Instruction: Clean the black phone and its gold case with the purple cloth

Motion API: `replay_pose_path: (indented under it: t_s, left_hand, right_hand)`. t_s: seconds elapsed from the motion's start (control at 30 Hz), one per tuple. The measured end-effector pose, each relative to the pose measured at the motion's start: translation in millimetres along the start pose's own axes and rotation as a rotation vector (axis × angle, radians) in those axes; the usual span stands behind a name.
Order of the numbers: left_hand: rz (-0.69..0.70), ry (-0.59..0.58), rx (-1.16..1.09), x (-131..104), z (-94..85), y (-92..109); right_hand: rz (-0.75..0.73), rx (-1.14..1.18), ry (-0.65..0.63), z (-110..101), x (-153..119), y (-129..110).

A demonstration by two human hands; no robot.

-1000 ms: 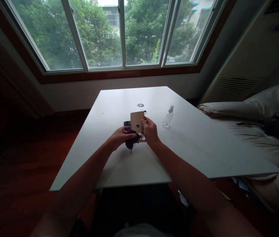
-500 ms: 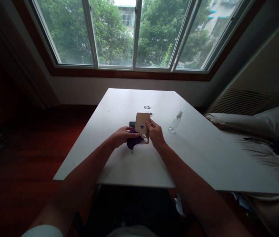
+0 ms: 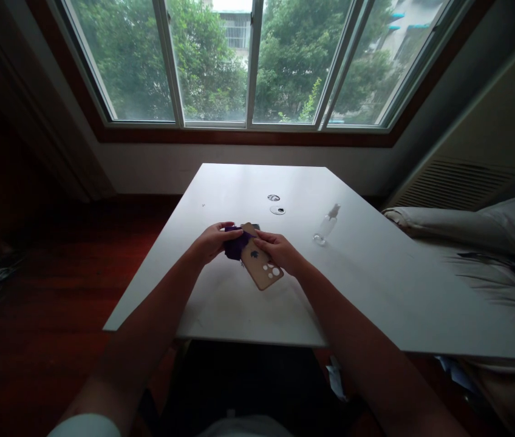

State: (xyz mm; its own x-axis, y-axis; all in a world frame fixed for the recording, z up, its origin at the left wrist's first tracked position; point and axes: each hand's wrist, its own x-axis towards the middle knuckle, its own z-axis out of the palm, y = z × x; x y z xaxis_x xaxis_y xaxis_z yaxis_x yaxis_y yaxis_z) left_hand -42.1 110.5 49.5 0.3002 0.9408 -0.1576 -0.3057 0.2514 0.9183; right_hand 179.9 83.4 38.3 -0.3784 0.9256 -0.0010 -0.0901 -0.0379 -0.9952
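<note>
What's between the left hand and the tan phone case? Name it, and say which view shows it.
The head view shows a purple cloth there: the left hand holds it at the upper end of the tan phone case.

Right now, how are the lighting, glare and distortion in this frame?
Head view: the window backlights everything, leaving the floor dim; head view: pale glare whitens the far end of the table; head view: wide-angle stretch splays its near right corner; head view: the phone case reads clearly, the purple cloth shows little detail.
</note>
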Motion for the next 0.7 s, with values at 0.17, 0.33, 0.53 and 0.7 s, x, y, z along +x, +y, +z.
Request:
replay_pose_path:
  t_s: [0.17,0.33,0.53,0.7]
  left_hand:
    - [0.065,0.061,-0.034,8.0,-0.4,-4.3]
    - [0.232,0.284,-0.192,21.6,-10.4,-3.8]
    - [0.182,0.116,-0.152,16.0,-6.8,-1.7]
    - [0.078,0.165,-0.066,17.0,-17.4,1.0]
  right_hand:
    - [-0.002,-0.063,0.243,-19.1,5.8,1.3]
    - [0.028,0.144,0.321,-16.5,9.4,0.7]
    - [0.039,0.199,0.263,-4.8,3.4,-0.8]
    - [0.002,0.192,0.298,-15.9,7.9,3.8]
